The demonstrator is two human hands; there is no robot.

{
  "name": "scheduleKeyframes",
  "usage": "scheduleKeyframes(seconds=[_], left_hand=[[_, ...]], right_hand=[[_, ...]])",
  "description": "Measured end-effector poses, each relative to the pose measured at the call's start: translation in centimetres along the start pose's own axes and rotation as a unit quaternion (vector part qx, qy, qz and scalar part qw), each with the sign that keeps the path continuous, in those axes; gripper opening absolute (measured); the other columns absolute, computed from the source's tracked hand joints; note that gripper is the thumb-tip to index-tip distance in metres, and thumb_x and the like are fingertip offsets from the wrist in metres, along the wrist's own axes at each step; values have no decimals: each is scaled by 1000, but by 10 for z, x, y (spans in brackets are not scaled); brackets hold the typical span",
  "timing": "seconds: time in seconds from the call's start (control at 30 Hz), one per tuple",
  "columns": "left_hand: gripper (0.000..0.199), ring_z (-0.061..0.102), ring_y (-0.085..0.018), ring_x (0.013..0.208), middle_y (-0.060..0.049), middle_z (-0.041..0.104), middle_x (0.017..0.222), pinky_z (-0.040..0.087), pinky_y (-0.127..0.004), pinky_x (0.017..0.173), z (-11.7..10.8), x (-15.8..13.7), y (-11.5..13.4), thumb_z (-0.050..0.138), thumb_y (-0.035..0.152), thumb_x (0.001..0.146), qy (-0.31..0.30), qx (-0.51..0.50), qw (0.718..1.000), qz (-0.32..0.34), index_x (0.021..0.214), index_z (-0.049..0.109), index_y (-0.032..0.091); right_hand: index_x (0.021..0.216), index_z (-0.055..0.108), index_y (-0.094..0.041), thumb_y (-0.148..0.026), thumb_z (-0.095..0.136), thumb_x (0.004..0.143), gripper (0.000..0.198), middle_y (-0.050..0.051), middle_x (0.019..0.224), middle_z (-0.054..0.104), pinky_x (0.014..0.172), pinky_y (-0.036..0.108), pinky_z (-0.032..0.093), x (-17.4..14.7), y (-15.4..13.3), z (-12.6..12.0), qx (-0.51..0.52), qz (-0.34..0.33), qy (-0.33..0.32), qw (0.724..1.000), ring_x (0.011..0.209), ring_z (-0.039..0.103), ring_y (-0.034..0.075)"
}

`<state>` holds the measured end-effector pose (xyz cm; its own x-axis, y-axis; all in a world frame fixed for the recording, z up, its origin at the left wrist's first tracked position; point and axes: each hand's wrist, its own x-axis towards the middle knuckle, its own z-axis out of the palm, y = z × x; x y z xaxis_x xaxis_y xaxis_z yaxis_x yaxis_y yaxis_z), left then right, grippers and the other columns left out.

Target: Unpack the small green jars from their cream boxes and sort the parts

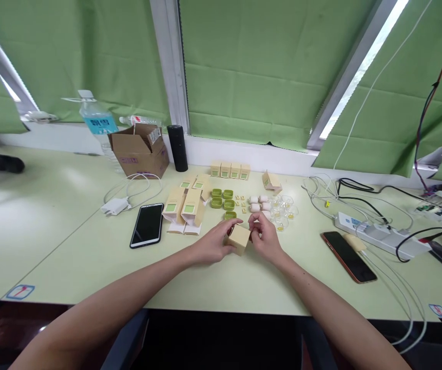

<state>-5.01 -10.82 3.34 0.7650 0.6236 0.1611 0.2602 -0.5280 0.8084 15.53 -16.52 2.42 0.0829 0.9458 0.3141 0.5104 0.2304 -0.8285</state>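
Note:
A small beige cardboard box [239,239] is gripped in my left hand [213,243], with the thumb near its lower edge and the fingers along its far side. My right hand [264,239] is curled at the box's right edge, fingers pinched together; what they hold, if anything, I cannot make out. Just beyond the hands sit several green square cups [229,204], tiny yellowish pieces [243,204], pinkish-white rolls [255,207] and clear plastic domes [281,222]. On the left stand beige boxes with green windows [192,205], their flaps open.
Several closed small boxes [230,170] line the back, near an open one [271,181]. A black phone [147,225] and white charger [116,206] lie left; another phone [348,257], a power strip [382,236] and cables lie right. Behind are a carton [139,154] and black cylinder [177,149].

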Motion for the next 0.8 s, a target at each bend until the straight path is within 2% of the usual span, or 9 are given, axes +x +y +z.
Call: scheduleKeyframes(seconds=[0.1, 0.17, 0.33, 0.53, 0.7, 0.8], left_hand=[[63, 61, -21, 96, -6, 63, 115, 53, -34, 83, 2, 1, 2, 73, 21, 78, 28, -21, 999, -29, 137, 53, 25], [56, 59, -21, 97, -5, 62, 114, 52, -35, 85, 2, 1, 4, 77, 24, 76, 61, -24, 997, -27, 129, 57, 24], [47, 52, -27, 119, -7, 60, 120, 48, -44, 103, 1, 3, 2, 81, 29, 80, 147, 15, 987, 61, 122, 59, 26], [53, 54, -27, 118, -9, 55, 121, 52, -45, 101, 4, 3, -7, 81, 28, 82, 199, 102, 963, 152, 129, 56, 25], [52, 56, -27, 111, -11, 55, 117, 56, -43, 91, 5, 2, -11, 77, 27, 86, 224, 184, 934, 211, 133, 55, 23], [52, 55, -27, 109, -12, 55, 116, 57, -42, 88, 5, 0, -11, 74, 20, 85, 224, 227, 914, 249, 133, 54, 21]], right_hand=[[96, 41, -26, -14, 43, 76, 23, -6, 68, 51, 58, 28, 52, 2, 1, -2, 90, 16, 8, 996, 59, 59, 14], [97, 43, -26, -16, 47, 78, 22, -6, 69, 53, 60, 30, 55, 3, 1, -2, 150, 13, 13, 988, 61, 61, 14], [99, 51, -25, -29, 58, 88, 13, 0, 94, 55, 58, 30, 59, 2, -3, 1, 235, -4, 11, 972, 73, 63, 14], [117, 51, -27, -47, 64, 92, 34, 4, 108, 51, 64, 36, 64, -2, -7, 2, 245, -24, -34, 969, 84, 61, 17], [132, 42, -32, -48, 69, 89, 53, 8, 122, 49, 77, 39, 62, -5, -7, 3, 204, -28, -74, 976, 102, 63, 21], [138, 37, -34, -44, 75, 85, 66, 10, 131, 46, 84, 42, 60, -7, -10, 5, 164, -31, -82, 983, 110, 61, 23]])
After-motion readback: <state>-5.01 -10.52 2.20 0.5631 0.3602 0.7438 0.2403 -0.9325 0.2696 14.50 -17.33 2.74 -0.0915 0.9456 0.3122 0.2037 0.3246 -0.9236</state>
